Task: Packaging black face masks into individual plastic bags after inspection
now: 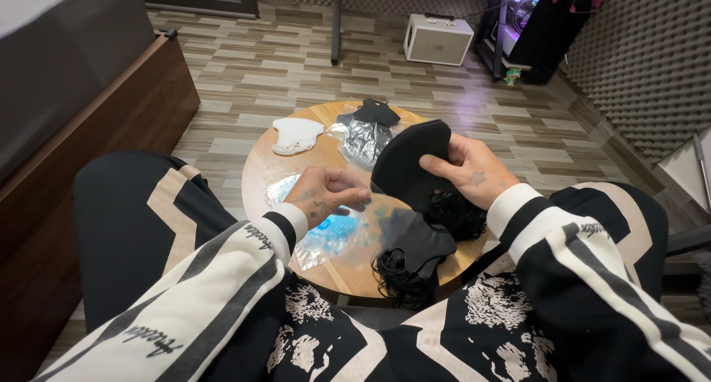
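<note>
Right hand [474, 176] grips a black face mask [409, 162] by its right edge, fingers curled over the rim, thumb side behind; mask held up above the round wooden table [255, 171], tilted, its curved face toward the camera. Left hand [326, 193] is just left of the mask, fingers loosely curled inward, tips near the mask's lower left edge; cannot tell if they touch it, and it holds nothing clearly. Under the hands, on the near half of the table, lies a pile of more black masks [418, 249] with tangled black ear loops [396, 278] hanging off the front rim. Left of that pile, a clear plastic bag with blue tint [326, 238] lies flat under the left wrist. Further back on the table: a crumpled clear plastic wrapper [363, 139], a black mask [374, 113] at the far edge, and a white mask [298, 134] at the far left, apart from the rest. Both arms wear black-and-white striped sleeves [222, 278]. Beyond the table, on the wood-pattern floor [244, 71], stands a small white speaker box [437, 38]; a lit computer case [529, 15] is at the top right, and a dark wooden bed frame [96, 123] runs along the left.
</note>
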